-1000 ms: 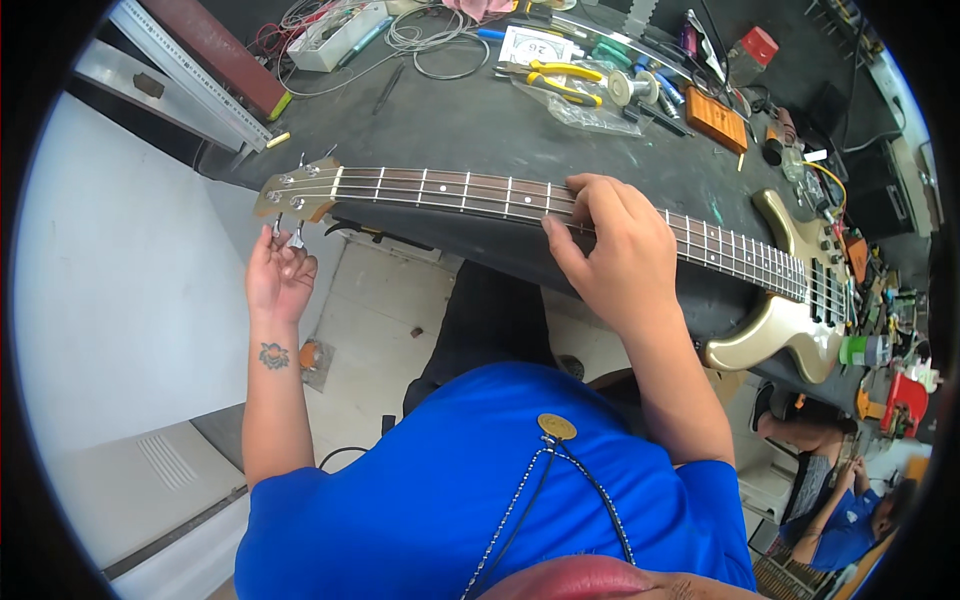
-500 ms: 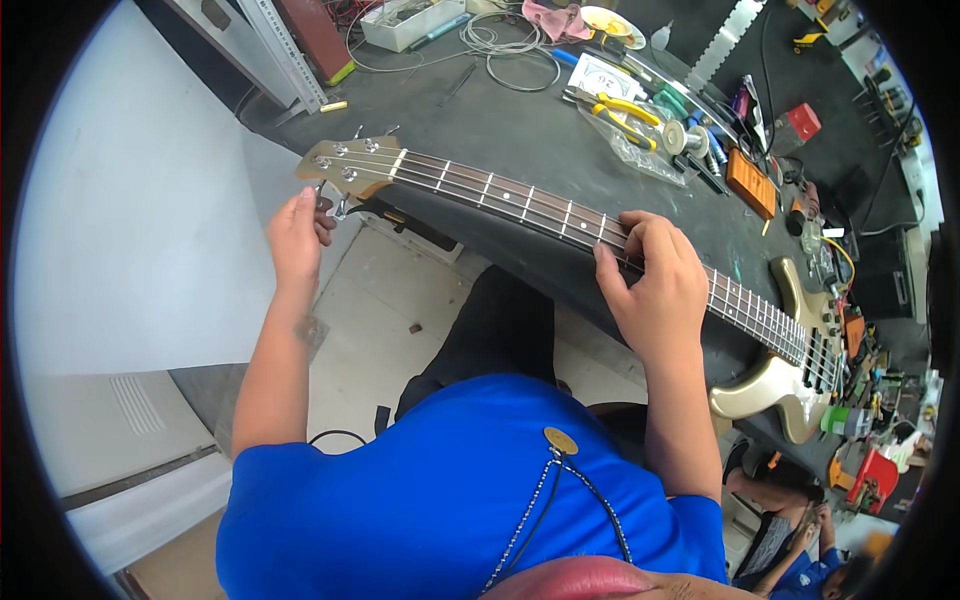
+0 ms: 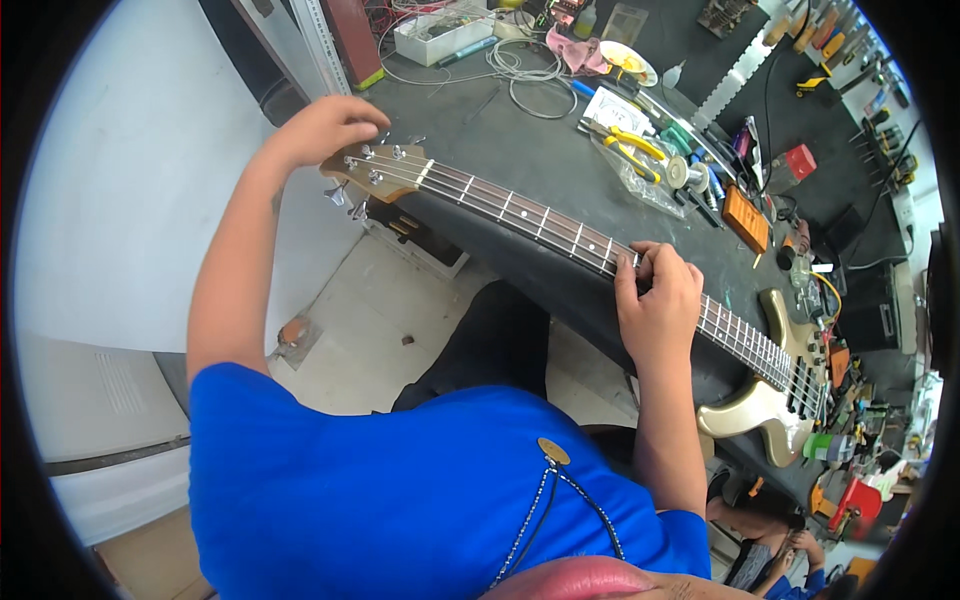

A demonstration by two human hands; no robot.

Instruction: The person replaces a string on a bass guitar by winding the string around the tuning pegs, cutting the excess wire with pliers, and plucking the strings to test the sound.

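A bass guitar (image 3: 765, 425) with a gold body lies along the bench edge, its fretted neck (image 3: 510, 207) running up to a wooden headstock (image 3: 400, 178) at the left. My left hand (image 3: 325, 133) reaches over the headstock's far side, fingers stretched out and thumb apart, close to the far tuning pegs. It holds nothing that I can make out. My right hand (image 3: 660, 300) rests on the middle of the neck, fingers curled over the strings and thumb on the fretboard. Its fingertips are partly hidden. Two near tuning pegs (image 3: 345, 200) stick out below the headstock.
Yellow-handled pliers (image 3: 635, 150), a wire spool (image 3: 685, 173), a wooden block (image 3: 746, 218) and coiled wire (image 3: 535, 75) lie on the dark bench (image 3: 450, 115). A white parts box (image 3: 445, 40) stands at the back. Another person (image 3: 775, 545) sits at lower right.
My left hand has moved from the near-side tuning pegs up and over to the far side of the headstock. My right hand stays on the neck; the view has shifted slightly.
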